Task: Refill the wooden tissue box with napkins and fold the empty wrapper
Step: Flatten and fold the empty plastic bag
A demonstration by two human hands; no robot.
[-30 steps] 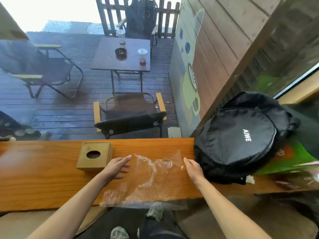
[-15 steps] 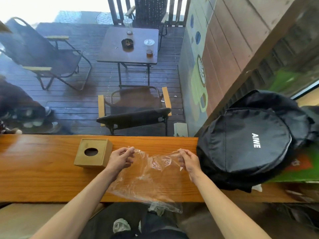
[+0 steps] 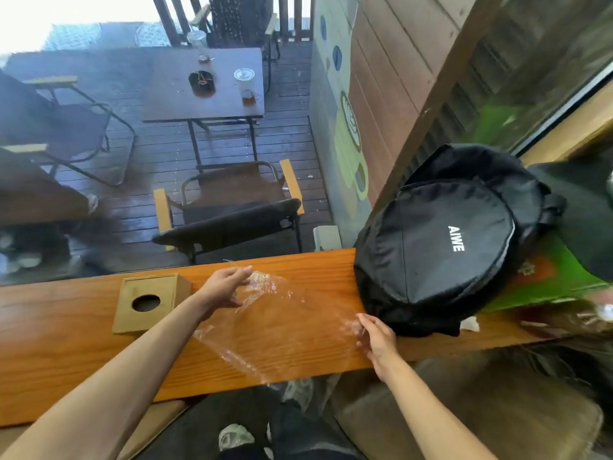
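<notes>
Long orange-brown wooden counter (image 3: 66,366) runs across the middle of the frame, left edge to right.

Clear plastic wrapper (image 3: 282,327) lies spread over the counter at frame centre, stretched on a diagonal from upper left to lower right, wrinkled and glinting. Its lower corner hangs past the counter's near edge.

Left hand (image 3: 225,287), just left of centre, holds the wrapper's upper end: fingers extended toward the right, thumb underneath, film caught between them in a light pinch. Forearm reaches in from the lower left corner.

Right hand (image 3: 378,336), right of centre and lower, pinches the wrapper's far corner with curled fingertips, close beside the bag. Forearm comes in from the bottom edge.

Wooden tissue box (image 3: 149,302) sits on the counter left of centre, just beside the left wrist, not touching the wrapper. Round hole in its top looks dark; contents cannot be told.

Black round bag (image 3: 441,244) lettered "AIWE" rests on the counter's right part.

Beyond the counter, upper frame: dark decking, a small table (image 3: 185,101) with cups, folding chairs (image 3: 232,210).
</notes>
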